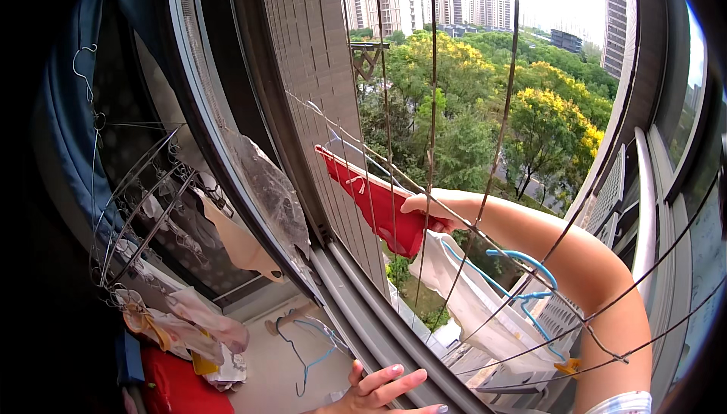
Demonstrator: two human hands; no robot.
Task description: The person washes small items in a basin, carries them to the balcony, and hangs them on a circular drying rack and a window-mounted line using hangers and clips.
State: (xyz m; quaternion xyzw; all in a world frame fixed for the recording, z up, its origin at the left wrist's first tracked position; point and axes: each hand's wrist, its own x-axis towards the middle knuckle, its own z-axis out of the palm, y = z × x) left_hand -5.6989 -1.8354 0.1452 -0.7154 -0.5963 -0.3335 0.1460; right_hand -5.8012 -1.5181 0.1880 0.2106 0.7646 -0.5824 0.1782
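Observation:
Beyond the wire guard, my right hand [433, 211] pinches the edge of a red cloth garment [372, 201] with a white drawstring. A pale hanger [369, 156] shows along the garment's upper edge. Just below that hand, a white garment [454, 292] hangs with a light-blue hanger [531, 296]; an orange clip [568, 366] grips its lower corner. My left hand [386, 394] is at the bottom of the view, fingers spread and holding nothing, over the window track [392, 323]. Whether its fingertips touch the track I cannot tell.
Taut wires [434, 73] cross the window opening, with my right arm among them. Inside, a wire drying rack [142, 204] carries small garments beside a blue curtain [74, 124]. A blue hanger [304, 360] hangs low, near a red object [176, 383]. Trees and tall buildings stand outside.

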